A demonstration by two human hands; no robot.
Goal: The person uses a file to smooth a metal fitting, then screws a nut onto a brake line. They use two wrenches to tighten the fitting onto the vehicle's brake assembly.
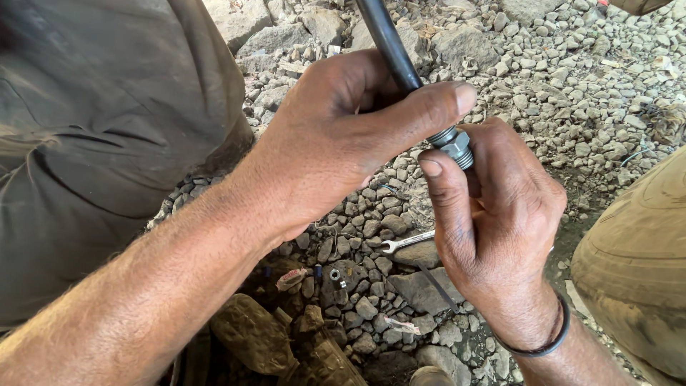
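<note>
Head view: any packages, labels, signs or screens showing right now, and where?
None in view: no package, label, sign or screen.
Left hand grips a black hose.
Right hand holds the silver metal fitting at the hose's end.
A plain silver open-ended wrench lies on the grey gravel below.

left hand (336,143) around hose (386,39), left of right hand (500,221) | nut (454,145) on hose end, between both hands | wrench (406,242) on stones (543,78), below hands | small ring (334,275) left of wrench
</note>
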